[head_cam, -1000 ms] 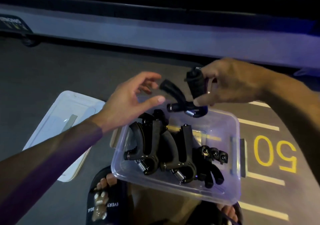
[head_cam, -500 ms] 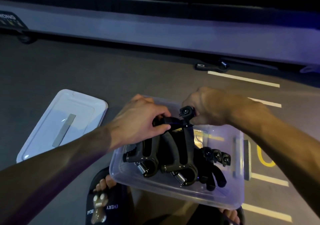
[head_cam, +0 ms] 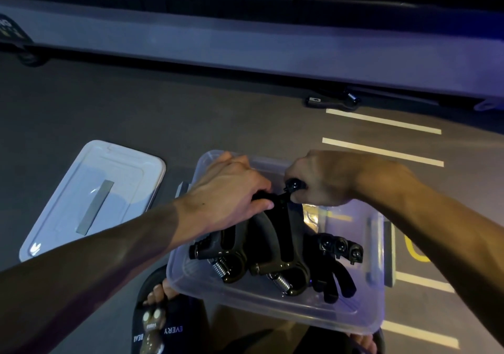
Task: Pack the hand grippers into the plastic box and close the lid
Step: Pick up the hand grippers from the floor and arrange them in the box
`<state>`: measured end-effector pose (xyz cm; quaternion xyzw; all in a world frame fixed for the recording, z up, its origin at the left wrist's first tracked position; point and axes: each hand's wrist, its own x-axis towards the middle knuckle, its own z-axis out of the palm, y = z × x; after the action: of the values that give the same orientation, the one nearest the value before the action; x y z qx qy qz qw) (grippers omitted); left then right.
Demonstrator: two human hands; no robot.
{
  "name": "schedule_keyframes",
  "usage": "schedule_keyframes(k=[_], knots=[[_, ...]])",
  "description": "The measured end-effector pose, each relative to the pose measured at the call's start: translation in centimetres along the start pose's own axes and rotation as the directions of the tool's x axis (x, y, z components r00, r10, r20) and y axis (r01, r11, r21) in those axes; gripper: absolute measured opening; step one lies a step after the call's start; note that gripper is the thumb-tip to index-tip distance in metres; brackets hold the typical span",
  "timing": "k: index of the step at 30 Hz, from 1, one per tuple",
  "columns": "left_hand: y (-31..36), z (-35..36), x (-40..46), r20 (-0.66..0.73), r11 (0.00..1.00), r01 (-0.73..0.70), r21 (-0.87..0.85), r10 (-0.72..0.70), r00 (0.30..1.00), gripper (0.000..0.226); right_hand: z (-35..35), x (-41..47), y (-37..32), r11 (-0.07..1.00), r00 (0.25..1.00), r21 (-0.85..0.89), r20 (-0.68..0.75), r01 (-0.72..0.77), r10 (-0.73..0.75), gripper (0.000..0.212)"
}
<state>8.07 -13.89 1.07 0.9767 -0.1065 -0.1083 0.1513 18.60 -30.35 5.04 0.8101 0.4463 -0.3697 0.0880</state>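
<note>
- Head view: a dark floor with white and yellow painted lines stretches out beyond both hands.
- The clear plastic box sits open directly under the hands, its near edge over the person's sandalled feet.
- The lid lies flat on the floor to the left of the left hand, apart from the box, a grey strip along its middle.
- The left hand reaches into the far part of the box, fingers curled down and closed over the black handle of a hand gripper.
- The right hand is fisted on the other handle of that same gripper, its knobbed end showing just at the knuckles.
- Below the hands, packed hand grippers lie side by side in the box, steel springs toward the near wall.
- One loose hand gripper lies on the floor well beyond the right hand, near the grey wall base.
</note>
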Motion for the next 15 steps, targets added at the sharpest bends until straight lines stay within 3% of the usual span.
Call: schedule_keyframes(k=[3,10,15], knots=[[0.1,0.2,0.3,0.024,1.0,0.025,-0.012,-0.025,0.999,0.037,-0.4,-0.4,0.1,0.999,0.999,0.049,0.037,-0.013,0.011,0.027],[1.0,-0.2,1.0,0.02,0.997,0.069,0.029,-0.07,0.997,0.036,-0.2,-0.4,0.4,0.997,0.999,0.065,-0.006,-0.048,0.048,0.028],[1.4,-0.4,2.0,0.039,0.995,0.08,0.054,-0.082,0.996,0.028,0.8,0.2,0.5,0.993,0.988,0.103,-0.136,-0.065,0.079,0.031]])
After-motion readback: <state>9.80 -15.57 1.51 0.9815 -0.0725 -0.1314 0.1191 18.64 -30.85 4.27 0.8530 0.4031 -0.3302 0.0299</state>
